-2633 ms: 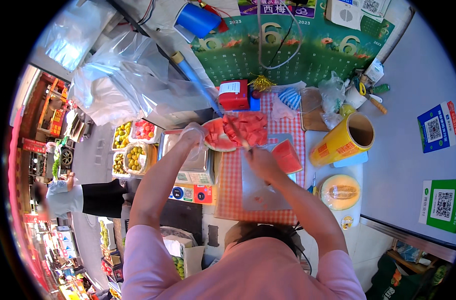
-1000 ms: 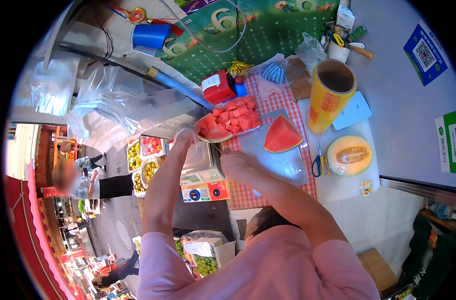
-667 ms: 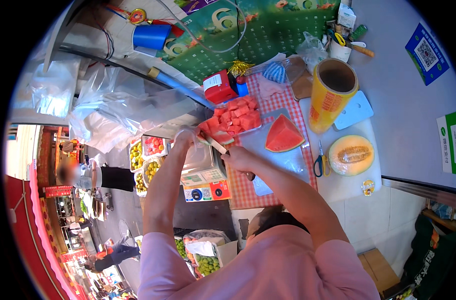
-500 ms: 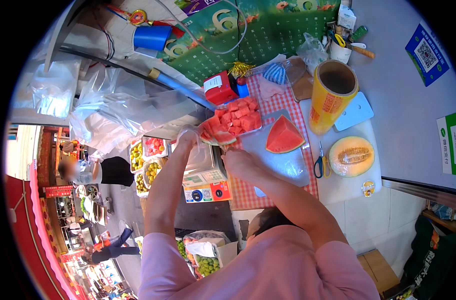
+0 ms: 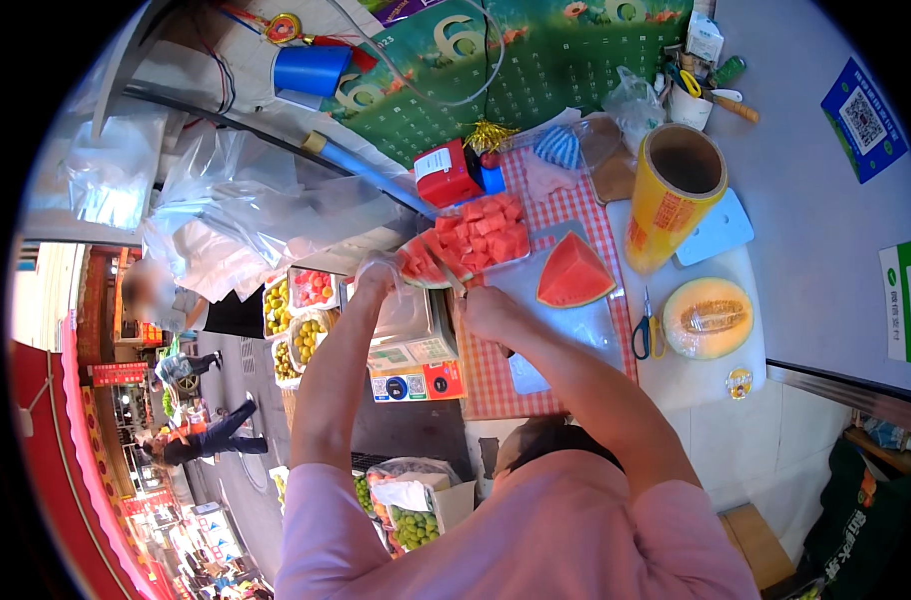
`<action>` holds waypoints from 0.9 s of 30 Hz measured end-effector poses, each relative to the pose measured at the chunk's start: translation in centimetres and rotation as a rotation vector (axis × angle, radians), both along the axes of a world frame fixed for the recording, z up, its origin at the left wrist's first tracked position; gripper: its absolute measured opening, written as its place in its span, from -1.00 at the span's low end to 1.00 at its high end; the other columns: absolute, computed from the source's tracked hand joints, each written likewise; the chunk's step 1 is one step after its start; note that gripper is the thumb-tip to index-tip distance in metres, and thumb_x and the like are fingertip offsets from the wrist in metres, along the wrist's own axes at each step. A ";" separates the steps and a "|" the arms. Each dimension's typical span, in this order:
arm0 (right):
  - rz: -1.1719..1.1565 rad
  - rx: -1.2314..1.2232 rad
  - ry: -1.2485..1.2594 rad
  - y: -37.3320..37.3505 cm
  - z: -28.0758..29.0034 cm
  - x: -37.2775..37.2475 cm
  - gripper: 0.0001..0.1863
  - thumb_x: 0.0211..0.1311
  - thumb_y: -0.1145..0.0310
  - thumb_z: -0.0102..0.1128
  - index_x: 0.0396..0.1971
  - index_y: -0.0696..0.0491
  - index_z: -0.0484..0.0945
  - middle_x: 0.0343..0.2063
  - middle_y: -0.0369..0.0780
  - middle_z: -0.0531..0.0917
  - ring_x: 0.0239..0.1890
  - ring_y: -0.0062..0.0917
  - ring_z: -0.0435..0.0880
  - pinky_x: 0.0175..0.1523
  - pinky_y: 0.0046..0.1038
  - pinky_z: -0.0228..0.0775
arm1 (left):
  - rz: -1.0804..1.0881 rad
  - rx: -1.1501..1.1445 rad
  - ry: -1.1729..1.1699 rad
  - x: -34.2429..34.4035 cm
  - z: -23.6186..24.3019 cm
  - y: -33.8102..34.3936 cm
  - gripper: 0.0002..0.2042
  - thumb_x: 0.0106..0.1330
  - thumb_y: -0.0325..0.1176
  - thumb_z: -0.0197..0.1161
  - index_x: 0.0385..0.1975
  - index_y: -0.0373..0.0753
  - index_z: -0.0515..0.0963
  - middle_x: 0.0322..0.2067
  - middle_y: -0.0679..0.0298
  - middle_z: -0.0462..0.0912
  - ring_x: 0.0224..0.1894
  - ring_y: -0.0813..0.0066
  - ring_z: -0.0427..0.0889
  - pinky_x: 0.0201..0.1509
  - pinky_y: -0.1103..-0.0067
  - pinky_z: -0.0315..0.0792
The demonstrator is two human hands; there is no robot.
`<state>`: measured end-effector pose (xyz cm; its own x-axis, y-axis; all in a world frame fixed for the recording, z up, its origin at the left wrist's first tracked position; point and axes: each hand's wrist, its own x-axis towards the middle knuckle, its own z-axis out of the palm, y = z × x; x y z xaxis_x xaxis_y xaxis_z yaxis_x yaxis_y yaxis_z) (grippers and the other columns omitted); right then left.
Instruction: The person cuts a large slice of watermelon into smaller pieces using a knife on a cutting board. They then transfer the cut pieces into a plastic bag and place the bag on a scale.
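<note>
Right hand (image 5: 490,315) closed round handle of knife (image 5: 446,268), blade on red watermelon piece (image 5: 420,262). Left hand (image 5: 378,274) in thin clear plastic, at left end of watermelon piece; cannot tell if fingers open or closed. Watermelon piece by left edge of checked cloth (image 5: 488,388), just beside box of red cubes (image 5: 493,228). Big watermelon wedge (image 5: 574,274) near far right corner of silver board (image 5: 576,345). Orange melon half (image 5: 711,318) near right edge of white board (image 5: 688,386), scissors (image 5: 647,316) by left edge.
</note>
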<state>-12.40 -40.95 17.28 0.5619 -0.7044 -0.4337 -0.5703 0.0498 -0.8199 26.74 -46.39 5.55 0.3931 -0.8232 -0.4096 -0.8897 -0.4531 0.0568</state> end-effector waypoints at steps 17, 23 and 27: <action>0.237 -0.112 0.036 -1.6 -1.9 0.2 -0.74 0.19 0.36 0.05 -0.28 0.12 0.69 -0.36 -0.03 0.72 -0.25 -0.22 0.73 -0.23 -0.19 0.54 | 0.134 -0.111 -0.090 -9.7 8.0 -0.9 -0.65 0.08 -0.15 0.17 -0.44 -0.38 0.65 -0.42 -0.16 0.65 -0.25 0.02 0.70 -0.15 0.30 0.51; 0.299 -0.389 0.176 -0.9 -3.8 1.0 -0.76 0.15 0.39 0.05 -0.31 0.09 0.70 -0.32 -0.05 0.72 -0.23 -0.24 0.73 -0.19 -0.23 0.56 | 0.170 -0.199 -0.089 -13.0 9.2 -0.5 -0.65 0.09 -0.15 0.17 -0.42 -0.36 0.66 -0.37 -0.19 0.64 -0.20 -0.02 0.69 -0.12 0.28 0.50; 0.268 -0.192 0.116 -1.3 -1.8 1.0 -0.79 0.15 0.42 0.04 -0.37 0.08 0.69 -0.30 -0.08 0.72 -0.21 -0.27 0.72 -0.19 -0.24 0.57 | 0.264 -0.143 -0.032 -9.6 8.6 0.6 -0.64 0.13 -0.14 0.14 -0.35 -0.35 0.66 -0.31 -0.17 0.65 -0.18 0.00 0.69 -0.13 0.27 0.49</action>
